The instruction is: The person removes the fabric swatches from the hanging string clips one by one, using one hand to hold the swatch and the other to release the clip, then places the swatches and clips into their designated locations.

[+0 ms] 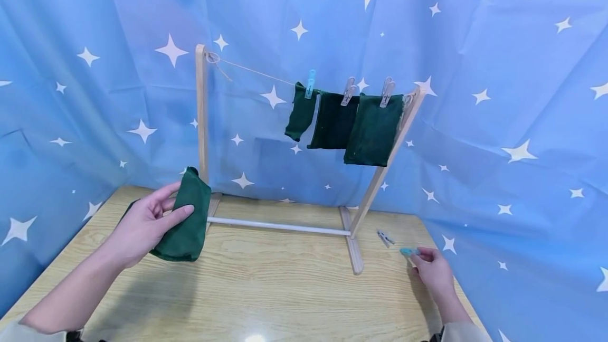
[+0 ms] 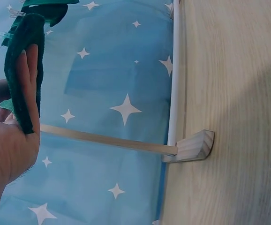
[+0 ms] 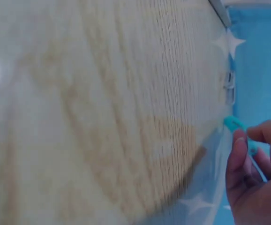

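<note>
My left hand (image 1: 147, 220) holds a dark green cloth (image 1: 187, 226) between thumb and fingers, in front of the rack's left post. In the left wrist view the cloth (image 2: 20, 75) is folded over the fingers. At the right side of the table, my right hand (image 1: 433, 271) pinches a teal clothespin (image 1: 409, 252), also visible as a teal clothespin (image 3: 236, 125) in the right wrist view. Three green cloths hang on the line: a small one (image 1: 301, 112) under a blue clothespin (image 1: 311, 84), and two larger ones (image 1: 334, 125) (image 1: 375, 133) under clear clothespins (image 1: 349, 91) (image 1: 387, 92).
A wooden rack with a left post (image 1: 202, 115), a slanting right post (image 1: 387, 165) and a white bottom bar (image 1: 280, 225) stands on the wooden table (image 1: 285, 284). One grey clothespin (image 1: 385, 238) lies near its right foot. A blue starry curtain (image 1: 266, 4) surrounds the table behind.
</note>
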The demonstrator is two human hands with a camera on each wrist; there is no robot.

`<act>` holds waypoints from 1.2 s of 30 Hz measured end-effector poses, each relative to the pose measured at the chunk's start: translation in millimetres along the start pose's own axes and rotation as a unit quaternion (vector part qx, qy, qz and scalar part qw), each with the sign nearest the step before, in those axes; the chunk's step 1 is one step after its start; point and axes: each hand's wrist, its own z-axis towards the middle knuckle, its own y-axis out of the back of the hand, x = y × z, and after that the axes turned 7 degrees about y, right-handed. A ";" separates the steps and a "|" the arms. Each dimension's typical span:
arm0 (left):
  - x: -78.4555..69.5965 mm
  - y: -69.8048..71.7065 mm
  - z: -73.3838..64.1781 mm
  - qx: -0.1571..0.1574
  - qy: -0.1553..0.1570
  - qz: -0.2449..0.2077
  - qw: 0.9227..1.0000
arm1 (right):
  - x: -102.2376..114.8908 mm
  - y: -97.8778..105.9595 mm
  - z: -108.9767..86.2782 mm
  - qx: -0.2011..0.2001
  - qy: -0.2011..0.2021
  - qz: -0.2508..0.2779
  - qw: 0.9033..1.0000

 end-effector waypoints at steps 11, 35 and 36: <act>13.0 -0.2 -4.0 0.009 -0.007 -0.012 1.000 | -8.1 -8.5 22.1 -0.020 -0.015 -0.026 0.999; 59.9 40.6 3.0 0.032 0.048 -0.042 0.997 | -14.3 -15.1 33.1 0.033 -0.013 -0.102 0.994; 64.2 43.4 5.8 0.025 0.057 -0.015 0.998 | -13.7 -15.4 33.1 0.032 -0.013 -0.102 0.994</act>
